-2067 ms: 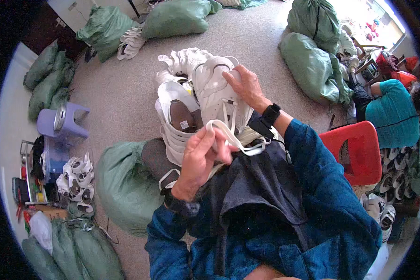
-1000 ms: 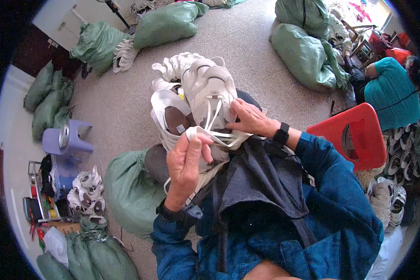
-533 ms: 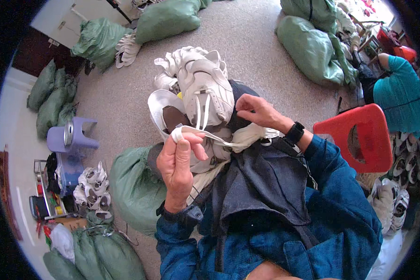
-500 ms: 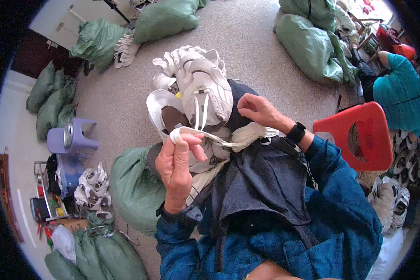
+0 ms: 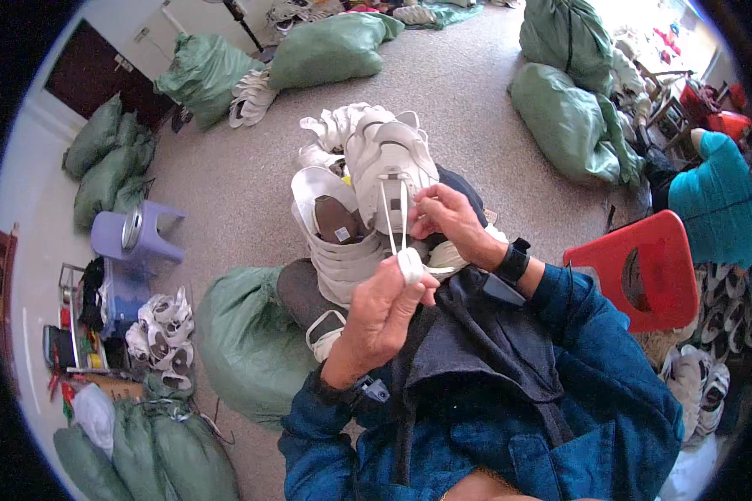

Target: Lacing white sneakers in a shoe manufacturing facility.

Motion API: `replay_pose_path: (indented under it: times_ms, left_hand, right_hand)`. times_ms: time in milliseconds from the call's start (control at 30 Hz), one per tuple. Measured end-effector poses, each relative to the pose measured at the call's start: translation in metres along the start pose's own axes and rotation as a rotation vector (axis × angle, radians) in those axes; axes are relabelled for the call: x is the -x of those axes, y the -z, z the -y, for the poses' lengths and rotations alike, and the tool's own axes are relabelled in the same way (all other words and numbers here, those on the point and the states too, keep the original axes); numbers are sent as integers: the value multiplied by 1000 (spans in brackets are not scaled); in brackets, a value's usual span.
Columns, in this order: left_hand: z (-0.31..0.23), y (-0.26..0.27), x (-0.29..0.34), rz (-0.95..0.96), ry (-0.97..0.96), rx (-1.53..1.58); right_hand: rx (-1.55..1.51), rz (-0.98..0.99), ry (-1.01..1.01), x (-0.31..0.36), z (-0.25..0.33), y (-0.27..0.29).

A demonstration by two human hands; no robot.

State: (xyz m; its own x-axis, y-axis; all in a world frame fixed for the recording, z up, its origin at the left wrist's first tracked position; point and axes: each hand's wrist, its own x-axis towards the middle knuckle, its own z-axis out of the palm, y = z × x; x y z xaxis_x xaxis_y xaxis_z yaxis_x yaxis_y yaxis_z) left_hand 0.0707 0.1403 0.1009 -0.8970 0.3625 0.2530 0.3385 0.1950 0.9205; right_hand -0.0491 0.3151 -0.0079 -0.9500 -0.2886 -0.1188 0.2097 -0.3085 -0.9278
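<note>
A white shoe upper (image 5: pixel 374 159) lies atop a stack of nested uppers in front of me. From its eyelets two strands of white shoelace (image 5: pixel 403 219) run taut toward me. My left hand (image 5: pixel 378 316) is closed on the lace, which loops around its fingers. At the right edge of the upper, my right hand (image 5: pixel 455 221) has its fingers drawn together beside the lace; what they pinch, if anything, is hidden. Left of this upper, another stack of white uppers (image 5: pixel 342 263) shows a brown insole. A pale bundle of laces (image 5: pixel 447 257) sits below my right hand.
A green sack (image 5: pixel 246 346) stands by my left leg, with several more around the floor. A red plastic chair (image 5: pixel 673 259) is on the right, near a person in a teal shirt (image 5: pixel 714 200). A purple stool (image 5: pixel 146 234) and piled white shoes (image 5: pixel 163 330) are at left.
My left hand has moved right and forward with the lace, and its strands have straightened. My right hand has come down to the upper's edge. The whole view has shifted slightly.
</note>
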Motion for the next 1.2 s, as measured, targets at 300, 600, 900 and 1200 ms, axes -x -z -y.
replay_pose_path:
  times_ms: [300,600,900,1200]
  left_hand:
    - [26,-19,-3,131,-361,-224]
    - [59,17,-3,-100,17,-279]
    - [118,12,-75,-258,-22,-577]
    - [133,14,-98,-169,251,-264]
  right_hand:
    - [-478,114,-341,-16,13,-25]
    - [-157,87,-248,1,-21,-21]
    - [243,116,47,11,-35,-21]
    - [326,174,133,8,-41,-15]
